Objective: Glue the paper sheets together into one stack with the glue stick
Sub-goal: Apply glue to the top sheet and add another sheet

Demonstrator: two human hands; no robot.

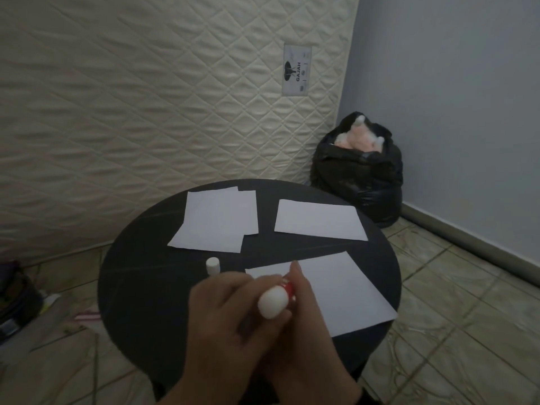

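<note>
Both my hands meet over the front of the round black table (pixel 140 287). Between them is the glue stick (pixel 274 301), red-bodied with a white rounded end that points toward me. My left hand (pixel 225 320) pinches the white end. My right hand (pixel 309 340) wraps the red body, hiding the stick's far tip. One white sheet (pixel 336 290) lies right under my hands at the front right. Two overlapping sheets (pixel 216 220) lie at the back left, and a single sheet (pixel 318 219) at the back right. A small white cap (pixel 212 266) stands upright left of my hands.
A quilted mattress (pixel 146 97) leans against the wall behind the table. A black rubbish bag (pixel 359 182) with pink stuffing sits in the corner to the right. Tiled floor surrounds the table, with dark clutter (pixel 17 296) at the far left.
</note>
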